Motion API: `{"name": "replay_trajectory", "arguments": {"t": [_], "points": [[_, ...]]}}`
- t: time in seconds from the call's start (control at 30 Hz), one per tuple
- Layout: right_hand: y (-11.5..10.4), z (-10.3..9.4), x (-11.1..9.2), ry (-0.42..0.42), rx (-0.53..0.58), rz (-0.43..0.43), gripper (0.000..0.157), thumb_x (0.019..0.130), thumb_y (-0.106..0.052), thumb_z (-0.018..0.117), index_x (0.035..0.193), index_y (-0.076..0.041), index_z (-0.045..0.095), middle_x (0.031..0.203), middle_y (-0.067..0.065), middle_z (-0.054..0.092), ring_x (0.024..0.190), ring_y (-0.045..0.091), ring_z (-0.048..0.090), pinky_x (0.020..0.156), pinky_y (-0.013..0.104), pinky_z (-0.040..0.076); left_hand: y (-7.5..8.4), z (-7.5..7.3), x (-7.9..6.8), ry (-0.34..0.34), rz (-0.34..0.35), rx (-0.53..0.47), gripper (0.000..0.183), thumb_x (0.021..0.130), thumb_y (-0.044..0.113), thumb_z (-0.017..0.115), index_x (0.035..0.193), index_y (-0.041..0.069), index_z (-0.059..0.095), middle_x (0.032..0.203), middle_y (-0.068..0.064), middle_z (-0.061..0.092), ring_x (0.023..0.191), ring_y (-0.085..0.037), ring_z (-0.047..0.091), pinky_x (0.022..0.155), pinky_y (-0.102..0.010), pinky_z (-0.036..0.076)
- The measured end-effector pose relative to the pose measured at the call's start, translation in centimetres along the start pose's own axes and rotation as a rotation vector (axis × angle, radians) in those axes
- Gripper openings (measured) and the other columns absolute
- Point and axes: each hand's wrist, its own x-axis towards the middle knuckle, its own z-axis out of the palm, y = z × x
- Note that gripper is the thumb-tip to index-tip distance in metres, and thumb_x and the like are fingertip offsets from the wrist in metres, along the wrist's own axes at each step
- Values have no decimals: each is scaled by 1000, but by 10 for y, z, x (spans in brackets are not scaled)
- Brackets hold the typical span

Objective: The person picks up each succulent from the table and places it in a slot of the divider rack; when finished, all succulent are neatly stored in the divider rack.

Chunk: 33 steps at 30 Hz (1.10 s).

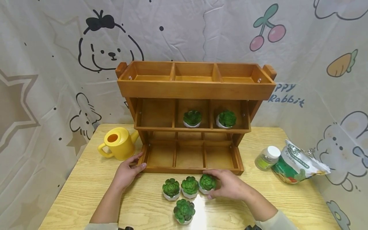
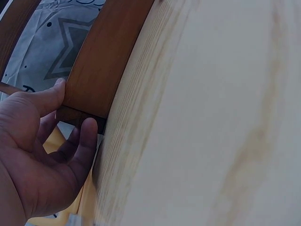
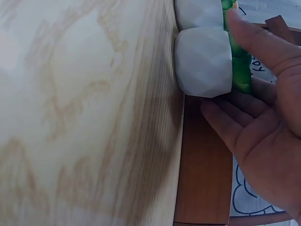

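Observation:
A three-tier wooden shelf [image 1: 195,91] with divided trays stands on the table. My left hand [image 1: 127,171] holds the front left corner of its bottom tray [image 1: 172,170], thumb on one face and fingers on the end, as the left wrist view shows. My right hand [image 1: 228,185] has thumb and fingers around a small succulent [image 1: 207,182] in a white faceted pot [image 3: 204,61], just in front of that tray. Beside it stand two more potted succulents, the middle one [image 1: 189,186] and the left one [image 1: 171,188]. Another succulent [image 1: 184,210] sits nearer to me.
Two potted succulents, one in the centre compartment [image 1: 192,118] and one in the right [image 1: 226,118], sit on the middle tier. A yellow watering can [image 1: 122,147] stands left of the shelf. To the right are a white-lidded jar [image 1: 267,158] and a green-white bag [image 1: 299,164].

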Motion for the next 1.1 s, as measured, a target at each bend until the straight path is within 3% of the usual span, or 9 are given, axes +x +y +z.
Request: {"name": "replay_trajectory", "arguments": {"t": [0.37,1.1], "points": [[4,2,2,-3,-56,-10,72,76,-21,93,140,-9,63,131,5,69,119,25,64,105,50,51,-3,0,3,5,-8,-1,60,97,22,77,153,18,55,143,-22,47,95,-24,64,73,-33,62],[0,-5,0,18,-48,-1,72,74,-23,94,139,-9,65,127,3,71,113,21,66,101,47,54,-2,1,2,12,1,23,59,98,22,76,153,17,54,140,-21,48,92,-21,64,72,-32,62]]}}
